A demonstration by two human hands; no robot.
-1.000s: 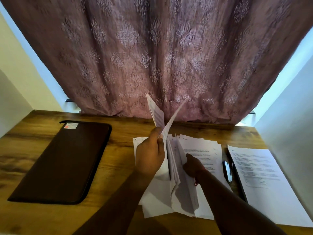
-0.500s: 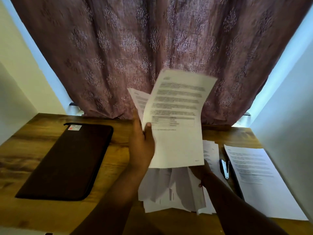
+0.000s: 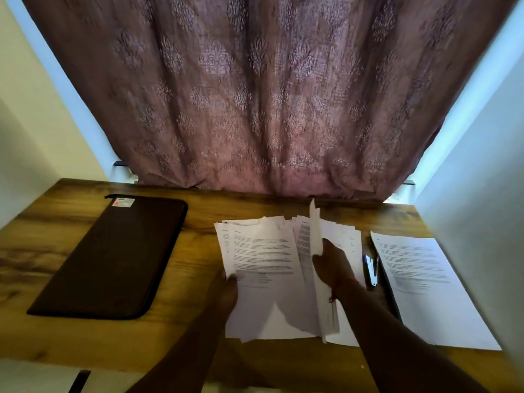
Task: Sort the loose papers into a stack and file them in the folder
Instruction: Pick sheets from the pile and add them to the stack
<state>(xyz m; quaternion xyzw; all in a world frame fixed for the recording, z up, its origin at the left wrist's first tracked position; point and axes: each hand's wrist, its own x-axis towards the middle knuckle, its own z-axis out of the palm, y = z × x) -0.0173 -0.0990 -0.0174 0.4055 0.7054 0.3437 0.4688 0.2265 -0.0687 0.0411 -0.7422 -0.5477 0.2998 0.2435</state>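
A loose pile of printed white papers [image 3: 266,256] lies on the wooden desk [image 3: 195,251] in front of me. My left hand [image 3: 224,290] pinches the left edge of the top sheets. My right hand [image 3: 333,268] holds a few sheets [image 3: 316,236] standing on edge at the middle of the pile, with more pages fanned beneath it. The dark brown folder [image 3: 113,256] lies closed on the left of the desk, apart from both hands.
A separate printed sheet [image 3: 425,285] lies at the right of the desk against the white wall. A stapler [image 3: 371,269] sits between it and the pile. A patterned mauve curtain [image 3: 261,95] hangs behind the desk.
The sheets my left hand held up before the curtain have come down flat onto the pile. My right hand now lifts a few sheets on edge.
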